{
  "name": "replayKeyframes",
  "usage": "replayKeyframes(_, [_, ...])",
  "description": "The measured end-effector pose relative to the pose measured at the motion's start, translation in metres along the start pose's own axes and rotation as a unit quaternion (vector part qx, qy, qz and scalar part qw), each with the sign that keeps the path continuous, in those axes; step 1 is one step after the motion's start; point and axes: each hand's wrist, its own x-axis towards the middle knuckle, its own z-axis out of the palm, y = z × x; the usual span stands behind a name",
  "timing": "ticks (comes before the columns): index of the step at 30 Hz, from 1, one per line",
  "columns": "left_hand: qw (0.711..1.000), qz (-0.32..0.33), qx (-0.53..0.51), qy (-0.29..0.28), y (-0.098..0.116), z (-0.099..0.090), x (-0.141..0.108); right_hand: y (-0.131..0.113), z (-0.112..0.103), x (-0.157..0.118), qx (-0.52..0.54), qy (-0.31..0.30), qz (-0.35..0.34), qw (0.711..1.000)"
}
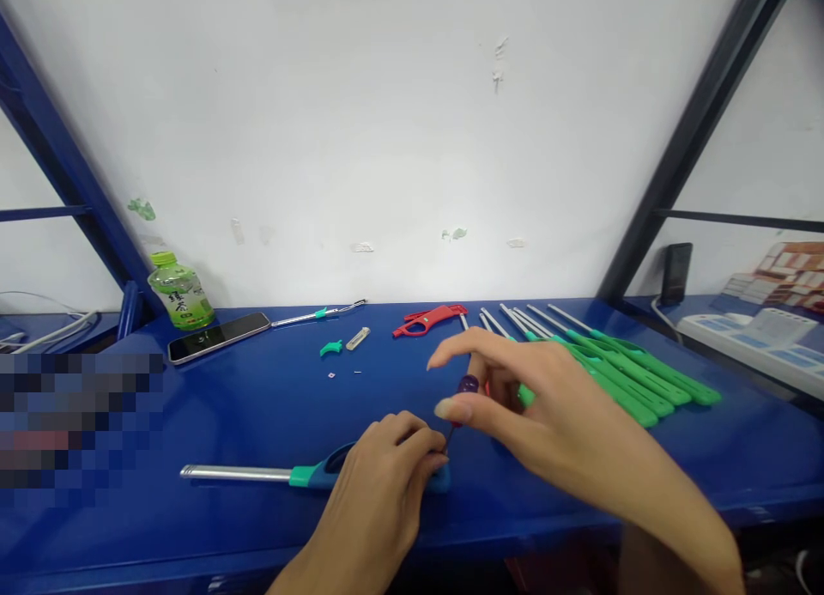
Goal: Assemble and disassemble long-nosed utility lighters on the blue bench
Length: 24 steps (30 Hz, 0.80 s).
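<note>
My left hand (386, 475) is closed over the handle end of a blue long-nosed gas lighter (315, 473), pressing it on the table. Its metal tube points left and a teal collar joins tube and handle. In my right hand (521, 397) is a small screwdriver (469, 384) with a dark purple handle, between the thumb and the curled fingers; the index finger is lifted off it. The screwdriver's thin shaft slants down to my left fingertips at the lighter's handle. Those fingers hide the tip.
Behind lie a teal trigger (331, 347), a clear fuel tank (358, 338), a loose metal tube (318, 314) and a red lighter casing (430, 319). Several green lighters (637, 372) lie right. A phone (219, 337) and a bottle (181, 296) stand back left, before a wall.
</note>
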Motion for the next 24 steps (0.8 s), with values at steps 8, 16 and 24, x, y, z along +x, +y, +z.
replayKeyframes(8, [0.999,-0.006,-0.052,-0.011,0.003,-0.005,0.0,0.0,-0.007,-0.002,0.051,-0.015,-0.013,0.999])
replayKeyframes(16, [0.997,-0.018,-0.074,0.005,0.007,-0.006,-0.001,0.005,0.007,0.007,0.073,0.015,0.03,0.997])
replayKeyframes(24, [0.995,0.007,-0.097,-0.013,0.002,-0.006,0.003,0.001,-0.005,-0.001,0.062,0.018,-0.036,0.997])
